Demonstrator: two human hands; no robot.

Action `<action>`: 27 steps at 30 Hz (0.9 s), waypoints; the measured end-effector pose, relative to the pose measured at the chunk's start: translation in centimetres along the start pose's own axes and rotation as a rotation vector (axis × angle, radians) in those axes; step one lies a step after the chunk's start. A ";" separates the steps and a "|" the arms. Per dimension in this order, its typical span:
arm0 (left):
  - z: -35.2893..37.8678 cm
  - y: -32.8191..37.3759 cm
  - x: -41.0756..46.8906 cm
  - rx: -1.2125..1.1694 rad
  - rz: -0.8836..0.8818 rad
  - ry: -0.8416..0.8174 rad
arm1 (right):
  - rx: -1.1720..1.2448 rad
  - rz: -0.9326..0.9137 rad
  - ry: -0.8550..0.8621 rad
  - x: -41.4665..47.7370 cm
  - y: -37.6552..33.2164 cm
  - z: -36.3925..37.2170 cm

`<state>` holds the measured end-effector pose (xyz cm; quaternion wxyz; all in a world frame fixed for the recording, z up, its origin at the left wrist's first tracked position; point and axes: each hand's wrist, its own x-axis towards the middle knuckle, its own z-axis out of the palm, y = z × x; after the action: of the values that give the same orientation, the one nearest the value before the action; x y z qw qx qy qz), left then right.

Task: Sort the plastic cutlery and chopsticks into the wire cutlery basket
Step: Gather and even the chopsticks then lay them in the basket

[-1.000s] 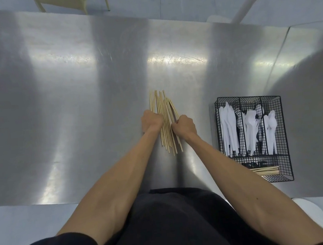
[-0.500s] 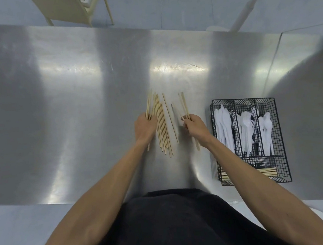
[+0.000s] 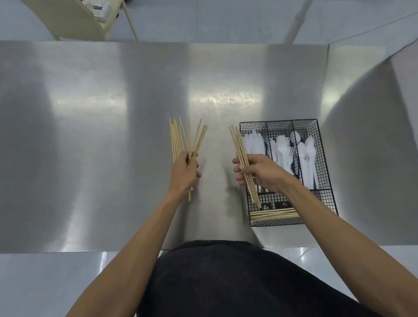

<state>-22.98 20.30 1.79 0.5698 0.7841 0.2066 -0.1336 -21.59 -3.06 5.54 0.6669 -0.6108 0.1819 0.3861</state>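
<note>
- Though a pale device (image 3: 98,6) lies on the cream chair (image 3: 72,20) beyond the far edge, its small display is too tiny to read.
- With fingers curled, the left hand (image 3: 185,172) grips a loose fan of wooden chopsticks (image 3: 184,140). Their lower ends are mostly hidden behind the hand and wrist.
- Just as firmly, the right hand (image 3: 257,171) clenches a tighter bundle (image 3: 240,150). Its lower ends cross the left wall of the wire basket (image 3: 327,162) in this view; whether they touch it cannot be told.
- That black basket stands on the right of the surface (image 3: 74,145), near its front edge. Three long compartments hold white plastic cutlery (image 3: 282,148), blurred so that only fork tines in the middle one are plain. The right forearm covers part of them.
- In the basket's front compartment lie further chopsticks (image 3: 274,214), set crosswise.
- Brushed steel, the surface shows broad soft glare and shadows, and a seam splits off a panel at right.
- Beyond it are a pale floor (image 3: 189,14), a slanted white post (image 3: 303,8) and a thin cable (image 3: 381,23).
</note>
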 end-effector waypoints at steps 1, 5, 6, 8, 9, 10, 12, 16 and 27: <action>0.7 0.2 -0.6 -0.016 -0.011 -0.010 | 0.018 0.009 -0.013 -0.5 0.2 -0.8; 3.6 1.0 -2.1 -0.091 -0.022 -0.061 | -0.074 0.014 -0.018 -2.8 0.9 -4.1; 4.2 1.1 -2.4 -0.096 -0.016 -0.070 | -0.129 0.012 -0.015 -3.4 1.0 -5.1; 5.5 1.5 -3.0 -0.072 0.004 -0.085 | -0.253 0.019 -0.009 -4.6 1.4 -7.0; 6.1 1.7 -3.3 -0.059 0.013 -0.093 | -0.322 0.030 -0.001 -5.0 1.7 -8.0; 6.7 1.8 -3.5 -0.055 0.022 -0.099 | -0.391 0.042 0.003 -5.4 2.0 -8.9; 8.0 1.9 -4.1 -0.026 0.036 -0.125 | -0.547 0.052 -0.008 -6.0 2.7 -10.4; 10.1 1.9 -5.1 0.056 0.088 -0.199 | -0.953 0.022 -0.089 -6.3 4.6 -12.4; 11.7 1.7 -6.2 0.194 0.133 -0.205 | -1.528 -0.150 -0.161 -5.9 9.0 -12.7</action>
<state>-27.31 7.64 2.29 0.5170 0.8297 0.0812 -0.1942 -29.03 -17.31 1.30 0.0955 -0.8823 -0.2261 0.4016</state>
